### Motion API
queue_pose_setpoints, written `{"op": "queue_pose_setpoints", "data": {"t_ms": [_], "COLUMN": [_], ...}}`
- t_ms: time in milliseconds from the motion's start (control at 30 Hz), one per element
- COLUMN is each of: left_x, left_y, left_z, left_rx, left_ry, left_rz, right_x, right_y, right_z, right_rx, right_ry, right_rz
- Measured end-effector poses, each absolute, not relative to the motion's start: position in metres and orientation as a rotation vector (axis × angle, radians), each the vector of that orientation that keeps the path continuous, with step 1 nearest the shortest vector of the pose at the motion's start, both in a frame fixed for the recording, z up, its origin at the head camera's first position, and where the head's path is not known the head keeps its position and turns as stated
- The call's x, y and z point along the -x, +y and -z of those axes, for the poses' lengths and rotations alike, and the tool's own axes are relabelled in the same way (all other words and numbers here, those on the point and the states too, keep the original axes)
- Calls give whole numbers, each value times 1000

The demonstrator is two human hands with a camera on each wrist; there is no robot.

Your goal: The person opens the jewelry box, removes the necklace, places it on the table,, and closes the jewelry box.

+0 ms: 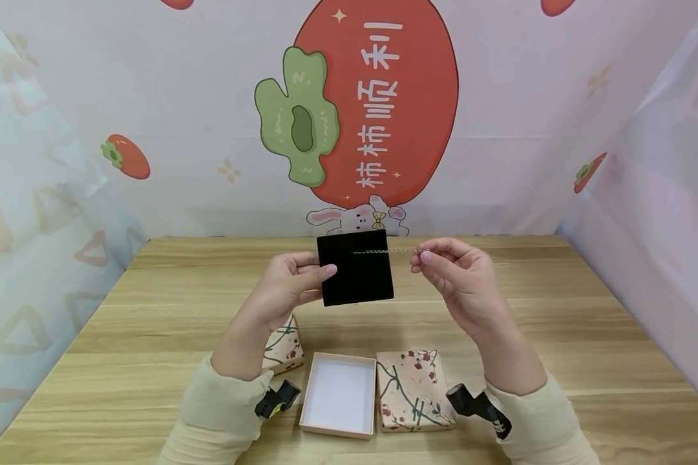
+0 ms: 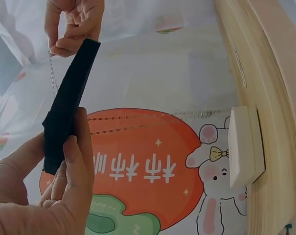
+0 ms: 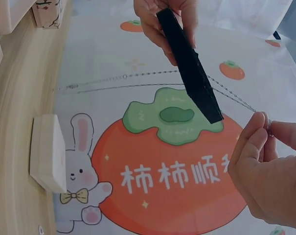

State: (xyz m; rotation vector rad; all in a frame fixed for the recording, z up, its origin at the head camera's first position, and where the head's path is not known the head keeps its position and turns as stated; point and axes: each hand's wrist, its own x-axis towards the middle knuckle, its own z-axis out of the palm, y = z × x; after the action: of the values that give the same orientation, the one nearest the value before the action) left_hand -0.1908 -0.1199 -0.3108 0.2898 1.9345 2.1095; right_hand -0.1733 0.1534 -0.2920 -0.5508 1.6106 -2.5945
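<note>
Steadiness seems why the left hand (image 1: 293,281) grips a flat, square, matte-black pad (image 1: 357,281) above the wooden bench (image 1: 587,361), while the right hand (image 1: 462,271), apart, pinches a thin silver chain (image 1: 404,250) seemingly threaded through it

a light wood-grain table (image 1: 564,310) runs out of the head view at the bottom, its far edge and both side edges visible. well in from the sides, toward the bottom, an open shallow cardboard box base (image 1: 342,397) lies with its white inside up. just to its right sits a floral-patterned box lid (image 1: 414,391), and to its left another floral box piece (image 1: 286,349), partly hidden. a thin silvery strand (image 1: 502,265) lies toward the far right corner; a white block (image 3: 49,152) stands near the far edge.
</note>
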Motion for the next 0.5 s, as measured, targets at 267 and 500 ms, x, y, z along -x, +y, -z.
{"op": "queue_pose_setpoints", "data": {"t_ms": [267, 500], "left_x": [192, 194], "left_y": [-124, -128], "left_z": [311, 312], "left_rx": [-285, -275], "left_ry": [1953, 1954], "left_rz": [-2116, -2127], "right_x": [171, 171], "right_y": [156, 158], "right_z": [290, 289], "right_rx": [580, 601], "right_ry": [1633, 1643], "right_rz": [2608, 2607]}}
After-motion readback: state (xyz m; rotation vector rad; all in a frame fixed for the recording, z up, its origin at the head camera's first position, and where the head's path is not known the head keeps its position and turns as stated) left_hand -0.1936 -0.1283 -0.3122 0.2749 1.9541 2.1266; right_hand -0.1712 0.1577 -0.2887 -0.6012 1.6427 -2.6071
